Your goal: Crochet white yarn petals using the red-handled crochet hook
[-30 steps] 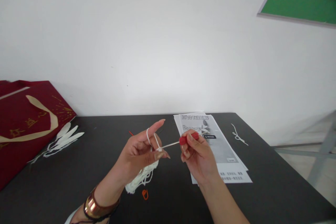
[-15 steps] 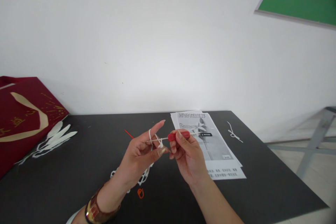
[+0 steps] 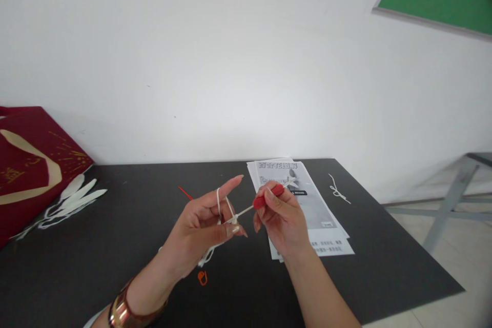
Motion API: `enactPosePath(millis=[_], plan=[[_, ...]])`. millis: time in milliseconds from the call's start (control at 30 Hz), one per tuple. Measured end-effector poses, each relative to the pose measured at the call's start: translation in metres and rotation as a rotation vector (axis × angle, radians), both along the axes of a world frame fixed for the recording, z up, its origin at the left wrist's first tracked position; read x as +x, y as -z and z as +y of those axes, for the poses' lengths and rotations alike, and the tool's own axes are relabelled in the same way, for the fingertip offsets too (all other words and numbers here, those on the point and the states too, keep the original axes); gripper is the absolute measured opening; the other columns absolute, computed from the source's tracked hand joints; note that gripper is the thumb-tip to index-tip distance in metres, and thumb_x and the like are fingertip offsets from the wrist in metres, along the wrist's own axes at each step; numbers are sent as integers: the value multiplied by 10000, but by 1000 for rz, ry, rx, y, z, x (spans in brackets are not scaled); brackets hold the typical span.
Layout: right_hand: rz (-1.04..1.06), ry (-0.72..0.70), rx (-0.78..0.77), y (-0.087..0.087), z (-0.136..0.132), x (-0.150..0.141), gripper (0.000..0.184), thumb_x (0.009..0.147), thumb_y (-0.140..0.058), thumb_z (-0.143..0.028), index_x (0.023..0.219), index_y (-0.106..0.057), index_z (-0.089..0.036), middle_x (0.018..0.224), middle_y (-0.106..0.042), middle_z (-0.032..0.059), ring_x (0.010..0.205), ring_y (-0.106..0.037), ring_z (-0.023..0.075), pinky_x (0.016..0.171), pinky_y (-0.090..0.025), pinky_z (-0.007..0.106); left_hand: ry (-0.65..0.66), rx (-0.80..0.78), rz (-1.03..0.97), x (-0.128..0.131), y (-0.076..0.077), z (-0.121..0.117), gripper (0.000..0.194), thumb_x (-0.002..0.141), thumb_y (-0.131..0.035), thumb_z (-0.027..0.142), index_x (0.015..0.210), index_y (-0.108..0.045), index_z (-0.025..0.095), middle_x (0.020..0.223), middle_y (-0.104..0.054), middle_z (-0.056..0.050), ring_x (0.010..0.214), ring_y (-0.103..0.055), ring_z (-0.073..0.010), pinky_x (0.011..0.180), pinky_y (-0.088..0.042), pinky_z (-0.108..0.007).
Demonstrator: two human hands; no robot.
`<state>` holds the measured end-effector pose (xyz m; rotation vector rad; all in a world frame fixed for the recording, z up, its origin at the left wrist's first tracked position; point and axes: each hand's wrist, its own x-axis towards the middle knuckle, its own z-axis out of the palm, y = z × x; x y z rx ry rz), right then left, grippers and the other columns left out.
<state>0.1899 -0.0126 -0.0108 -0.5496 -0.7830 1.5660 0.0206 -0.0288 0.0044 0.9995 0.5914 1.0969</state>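
My left hand [image 3: 203, 225] pinches a small piece of white crochet work [image 3: 233, 219] between thumb and fingers. White yarn [image 3: 218, 200] loops round its raised, stretched index finger. My right hand [image 3: 282, 218] grips the red handle of a crochet hook [image 3: 268, 196]; its thin metal shaft slants down-left into the white work at my left fingertips. Beneath my left hand lies more white yarn [image 3: 207, 256], mostly hidden by the hand and wrist. An orange stitch marker [image 3: 202, 278] rests on the black table just in front of that yarn.
Printed sheets [image 3: 326, 241] lie behind my right hand on the black table [image 3: 115, 246]. White crocheted petals [image 3: 79, 200] lie at the left beside a dark red bag [image 3: 26, 164]. A thin red stick [image 3: 185, 193] and a knotted white string [image 3: 338, 192] are farther back.
The hook first moved left, its tip passing through the work toward the index-finger yarn, then drew back right and tilted with its tip lower. The whole view has shifted slightly.
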Motion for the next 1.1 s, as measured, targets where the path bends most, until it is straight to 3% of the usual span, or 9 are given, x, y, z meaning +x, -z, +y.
enactPosePath(millis=[367, 700, 1000, 1100], plan=[[-146, 175, 145, -7, -3, 15, 170, 762, -789, -304, 707, -700, -170, 608, -660, -9, 434, -563, 95, 390, -526, 203, -37, 50, 44, -1, 1, -1, 583, 738, -748, 106, 1277, -648, 302, 663, -581, 18, 639, -599, -151, 690, -514, -309], [-250, 259, 249, -10, -10, 19, 139, 795, -762, -292, 734, -700, -183, 636, -678, 0, 469, -580, 110, 429, -507, 230, -72, 128, 145, -3, 2, 1, 561, 758, -750, 153, 1284, -642, 317, 651, -609, 7, 645, -615, -161, 648, -471, -282], [-364, 282, 358, -13, -13, 23, 110, 824, -730, -279, 751, -721, -197, 644, -668, 7, 494, -577, 126, 441, -458, 247, -27, 244, 244, -7, 9, 8, 616, 801, -706, 151, 1370, -554, 333, 674, -616, 11, 668, -608, -168, 680, -465, -304], [-463, 313, 412, -16, -17, 26, 100, 837, -717, -269, 764, -731, -202, 649, -665, 14, 515, -574, 135, 453, -434, 254, -49, 283, 314, -7, 9, 8, 477, 800, -694, 143, 1259, -661, 271, 673, -633, -10, 660, -588, -177, 659, -451, -303]])
